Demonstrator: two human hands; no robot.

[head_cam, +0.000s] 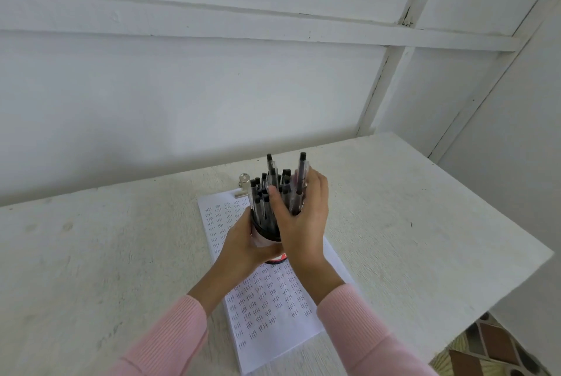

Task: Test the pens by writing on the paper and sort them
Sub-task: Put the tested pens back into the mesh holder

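A dark cup [267, 231] crammed with several clear pens with black caps [263, 193] is held up above the paper [270, 309]. My left hand [243, 246] grips the cup's side from the left. My right hand [299, 217] reaches over the cup's right side, its fingers curled round a pen [300, 181] that stands higher than the rest. The paper lies on the white table, covered with rows of small pen marks, and a metal clip [243, 183] holds its far edge. The cup's lower part is hidden by my hands.
The white table [106, 254] runs along a white panelled wall [212, 87]. Its right edge [498, 299] drops off to a patterned floor [491, 348]. Bare tabletop lies on both sides of the paper.
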